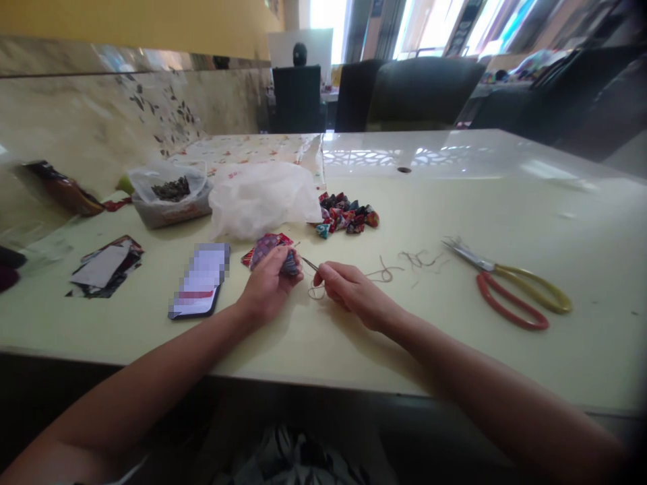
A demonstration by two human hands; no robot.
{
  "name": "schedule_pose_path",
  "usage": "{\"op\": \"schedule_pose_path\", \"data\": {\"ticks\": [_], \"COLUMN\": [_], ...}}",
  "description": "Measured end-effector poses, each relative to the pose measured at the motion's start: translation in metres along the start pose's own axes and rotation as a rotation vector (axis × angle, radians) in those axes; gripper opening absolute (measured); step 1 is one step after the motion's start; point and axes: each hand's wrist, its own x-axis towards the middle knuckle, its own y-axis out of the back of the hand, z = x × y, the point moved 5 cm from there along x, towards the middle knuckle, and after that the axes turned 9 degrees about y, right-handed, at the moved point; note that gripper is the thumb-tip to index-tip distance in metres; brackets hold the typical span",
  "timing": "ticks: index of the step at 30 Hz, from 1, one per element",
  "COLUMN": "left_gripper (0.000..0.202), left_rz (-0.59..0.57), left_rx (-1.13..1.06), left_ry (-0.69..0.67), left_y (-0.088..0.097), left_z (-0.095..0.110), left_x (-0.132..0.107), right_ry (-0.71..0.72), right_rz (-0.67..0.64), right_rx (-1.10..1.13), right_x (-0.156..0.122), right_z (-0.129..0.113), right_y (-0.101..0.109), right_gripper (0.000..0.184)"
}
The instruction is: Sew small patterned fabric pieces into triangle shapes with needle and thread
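Note:
My left hand point(270, 279) pinches a small piece of dark blue patterned cloth point(290, 263) between thumb and fingers. Just behind it, red and purple patterned cloth pieces point(265, 248) lie on the table. My right hand point(348, 286) is closed on a thin, dark, pointed metal tool point(309, 263), whose tip is directed at the cloth; its exact kind is too small to make out. A loop of thin brown thread point(317, 291) hangs by the right fingers. More loose thread point(387, 271) trails to the right on the tabletop.
Scissors point(510, 283) with red and yellow handles lie at right. Small stuffed cloth pieces point(348, 214) are heaped behind my hands, beside a white plastic bag point(263, 199). Leftward are a phone point(199, 279), flat cloth pieces point(108, 266) and a bag of dried leaves point(172, 202).

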Motion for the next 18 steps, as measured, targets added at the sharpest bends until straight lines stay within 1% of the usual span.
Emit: {"op": "schedule_pose_path", "data": {"ticks": [3, 9, 18], "left_gripper": [0.013, 0.017, 0.018], "left_rz": [-0.038, -0.121, -0.176], "left_rx": [0.04, 0.097, 0.157], "left_ry": [0.003, 0.013, 0.014], "left_y": [-0.002, -0.006, -0.011], "left_z": [-0.004, -0.008, -0.015], "left_x": [-0.003, -0.006, -0.011], "right_ry": [-0.016, -0.019, 0.0], "right_rz": [0.031, 0.039, 0.095], "right_rx": [0.042, 0.07, 0.158], "right_x": [0.0, 0.001, 0.0], "right_z": [0.002, 0.003, 0.0], "right_y": [-0.001, -0.004, -0.008], "right_gripper": [0.048, 0.047, 0.041]}}
